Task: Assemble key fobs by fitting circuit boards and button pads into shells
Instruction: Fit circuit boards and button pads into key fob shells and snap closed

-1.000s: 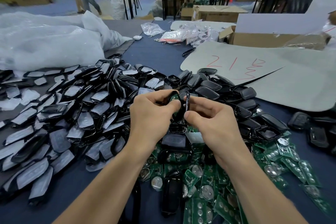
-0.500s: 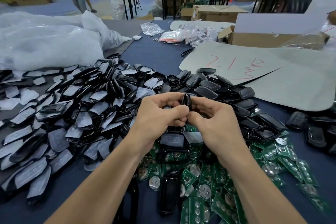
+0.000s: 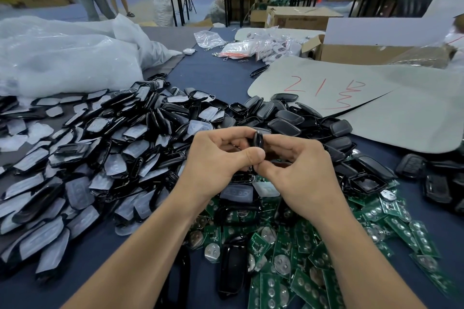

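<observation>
Head view: my left hand (image 3: 221,158) and right hand (image 3: 298,170) meet at centre, both pinching one black key fob shell (image 3: 258,138) held edge-on above the heaps. Green circuit boards (image 3: 313,258) lie piled at 5 o'clock and black shells with pale button pads (image 3: 100,158) at 9 o'clock on the blue tabletop (image 3: 213,78).

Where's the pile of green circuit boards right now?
Head view: the green circuit boards lie heaped low and right of centre, beneath the right hand, nearer the camera than the black shells.
</observation>
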